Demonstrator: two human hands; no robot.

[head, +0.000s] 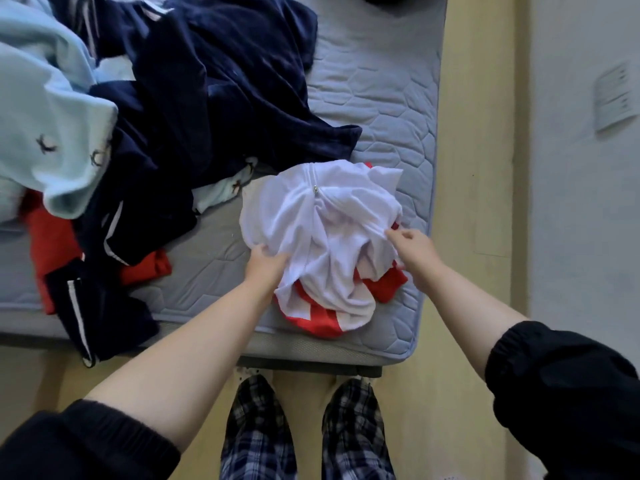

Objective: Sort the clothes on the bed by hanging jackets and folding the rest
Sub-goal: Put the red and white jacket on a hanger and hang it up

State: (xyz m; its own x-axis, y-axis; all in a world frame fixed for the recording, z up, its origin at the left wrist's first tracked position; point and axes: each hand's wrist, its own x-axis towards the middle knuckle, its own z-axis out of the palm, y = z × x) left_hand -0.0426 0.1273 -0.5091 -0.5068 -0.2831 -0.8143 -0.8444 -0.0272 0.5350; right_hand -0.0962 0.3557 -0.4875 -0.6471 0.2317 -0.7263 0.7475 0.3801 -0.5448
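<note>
A white and red jacket [322,230] lies bunched in a heap on the near right corner of the mattress [381,109], right in front of the person, probably so it can be dealt with apart from the rest. Its zipper pull [316,189] shows toward 12 o'clock on the heap, which suggests it belongs with the things to hang, not fold. Red lining or panels peek out at 5 and 6 o'clock.

The left hand [265,266] is at the heap's 8 o'clock, its fingers sunk into a fold of white cloth and clutching it. The right hand [414,245] is at 3 o'clock, pinching the cloth's edge between thumb and fingers. Holding two opposite sides like this looks like a way to find the shoulders or hem, so the heap can be lifted and shaken open.

From the heap, the unsorted clothes lie from 9 to 11 o'clock. A dark blue pile [214,81] is nearest, a light blue garment [45,109] lies beyond it, and a red piece [48,237] sits under them near the mattress edge. Judging by that pile, most of the sorting is not yet done. The next move calls for a clean lift, because the crumpled sleeves could snag inside the folds.
</note>
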